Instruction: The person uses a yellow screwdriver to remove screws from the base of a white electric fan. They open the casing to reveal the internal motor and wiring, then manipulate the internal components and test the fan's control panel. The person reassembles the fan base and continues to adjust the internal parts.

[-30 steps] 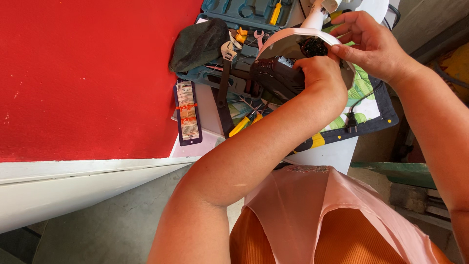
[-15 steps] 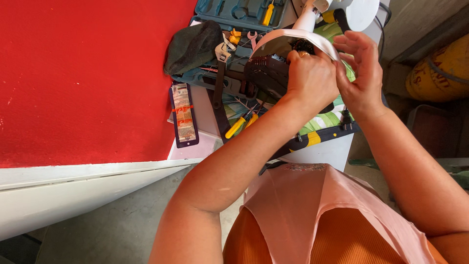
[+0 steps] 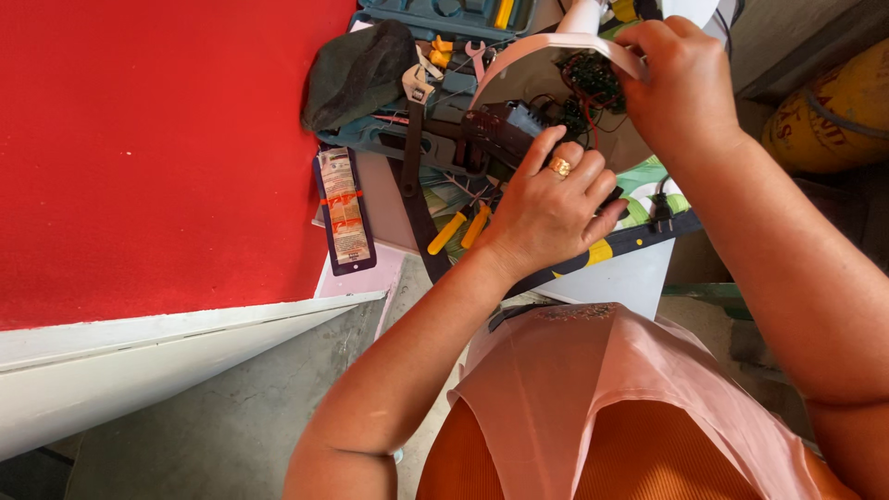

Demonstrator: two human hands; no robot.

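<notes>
A white round lamp housing (image 3: 532, 51) lies open on the small table, with a circuit board and red and black wires (image 3: 593, 79) inside. My right hand (image 3: 685, 88) grips the housing's rim at the top right. My left hand (image 3: 551, 204), a ring on one finger, rests below the housing with its fingers closed around a dark boxy part (image 3: 505, 125) of the lamp.
A teal tool case (image 3: 435, 18) stands behind, with a grey cloth (image 3: 356, 69), an adjustable wrench (image 3: 412, 120) and yellow-handled pliers (image 3: 458, 227) nearby. A dark blister pack (image 3: 344, 208) lies at the edge of the red surface (image 3: 148, 139). A yellow drum (image 3: 833, 102) stands at right.
My left hand has come down from the housing's rim to the dark part below it. My right hand now holds the rim higher up. The view has shifted closer.
</notes>
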